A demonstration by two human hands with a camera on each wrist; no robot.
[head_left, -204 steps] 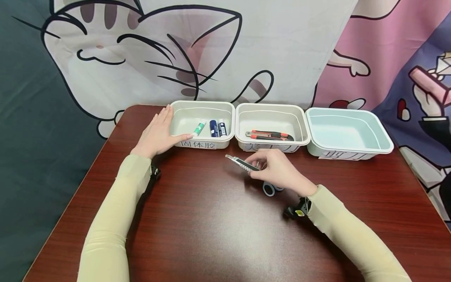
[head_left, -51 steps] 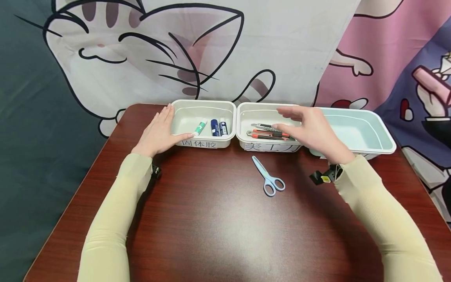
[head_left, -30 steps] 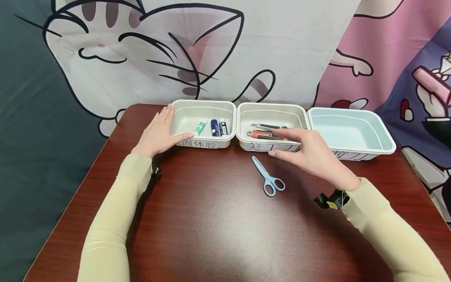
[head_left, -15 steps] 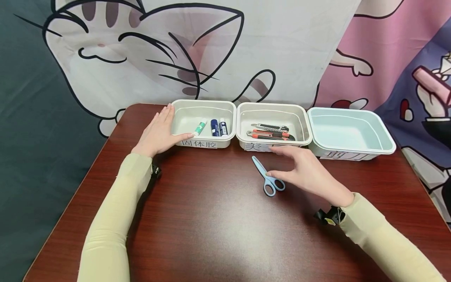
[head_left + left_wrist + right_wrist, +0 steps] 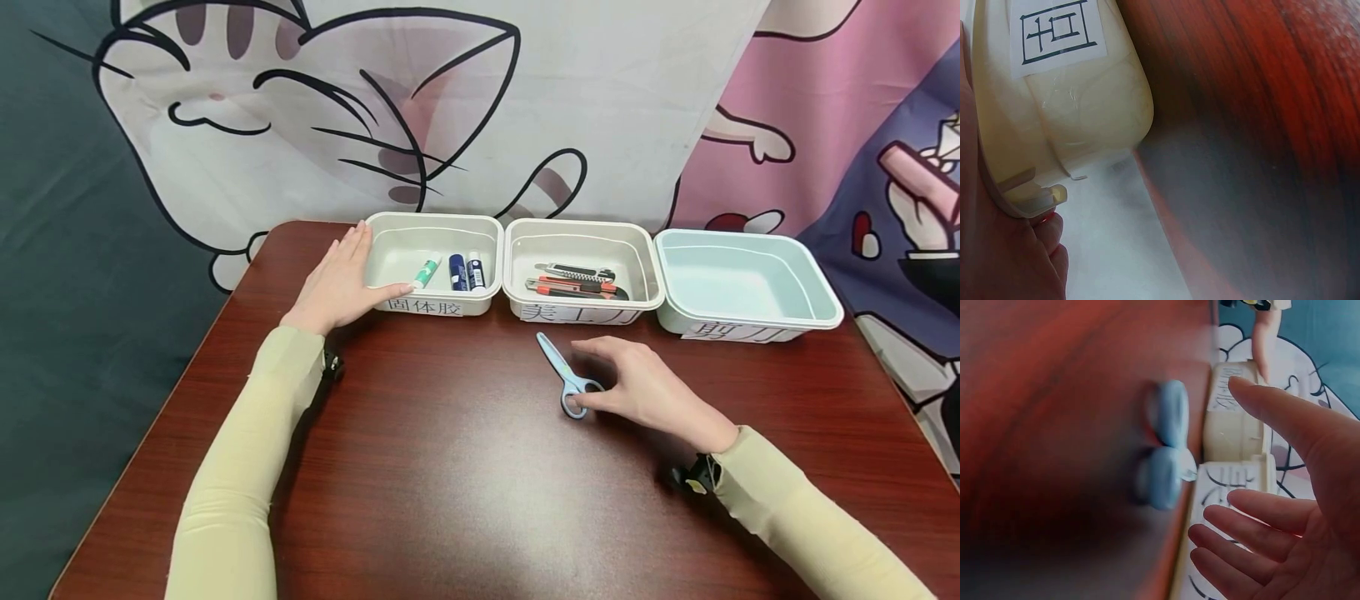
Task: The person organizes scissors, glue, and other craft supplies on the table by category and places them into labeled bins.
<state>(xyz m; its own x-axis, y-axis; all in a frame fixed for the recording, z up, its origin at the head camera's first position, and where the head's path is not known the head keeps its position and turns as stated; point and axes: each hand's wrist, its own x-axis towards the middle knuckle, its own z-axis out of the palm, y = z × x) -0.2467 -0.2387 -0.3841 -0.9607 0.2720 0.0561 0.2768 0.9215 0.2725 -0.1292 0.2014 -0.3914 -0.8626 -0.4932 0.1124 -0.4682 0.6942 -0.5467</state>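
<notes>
Light blue scissors [image 5: 557, 358] lie on the table, blades pointing away. My right hand [image 5: 637, 383] hovers at their handles, thumb over the loops, fingers spread and holding nothing. The right wrist view shows the scissors [image 5: 1171, 419] blurred, apart from the spread fingers. My left hand [image 5: 333, 283] rests along the left end of the left bin [image 5: 390, 218], its thumb on the front rim. In that bin lie a green-and-white glue stick [image 5: 426, 273] and two dark blue glue sticks [image 5: 457, 272]. The middle bin [image 5: 581, 225] holds several utility knives [image 5: 573, 287].
A pale blue bin [image 5: 750, 275] with nothing inside stands at the right end of the row. Paper labels [image 5: 423, 307] with handwritten characters are stuck on the bin fronts. A printed cloth [image 5: 600, 100] hangs behind the brown table [image 5: 450, 467].
A silver-grey utility knife has gone from my right hand into the middle bin. My right hand has since come back down and left to the scissors' handles. My left hand stays put.
</notes>
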